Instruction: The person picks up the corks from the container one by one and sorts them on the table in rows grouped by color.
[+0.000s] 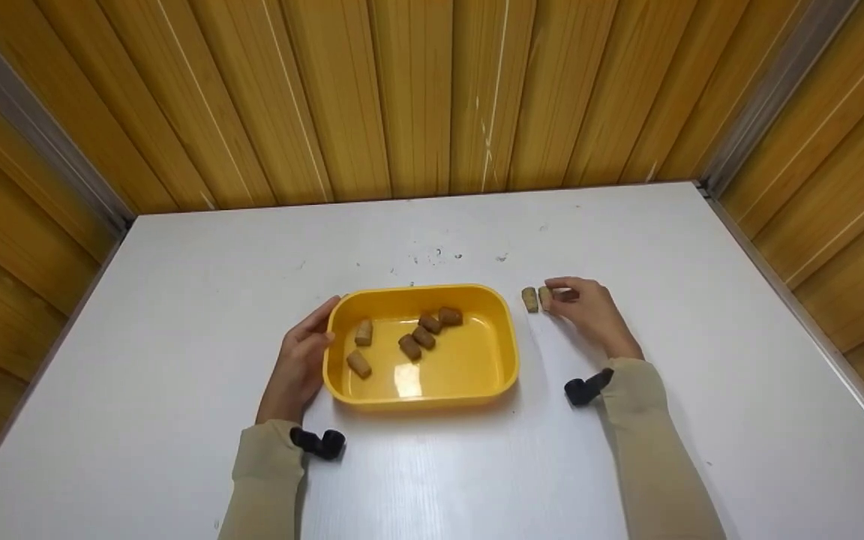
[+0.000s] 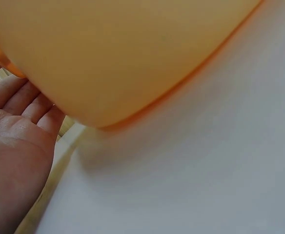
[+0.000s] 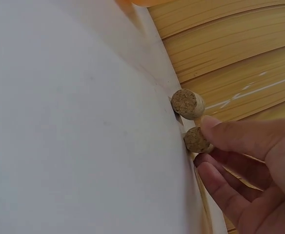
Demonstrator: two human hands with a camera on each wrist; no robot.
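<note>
There is a big white table [image 1: 469, 480]. Little dark specks [image 1: 458, 256] dot the table near its far edge. Behind the table is a back wall [image 1: 409, 97] of yellow-brown boards, with thin white lines. More boards make a left wall [image 1: 4, 255] and a right wall [image 1: 844, 217] beside the table. Grey posts [image 1: 781, 90] rise at its far corners.

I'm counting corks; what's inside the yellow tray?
Two lighter corks on the left and four darker corks toward the middle lie inside the yellow tray. The floor beneath them is covered.
</note>
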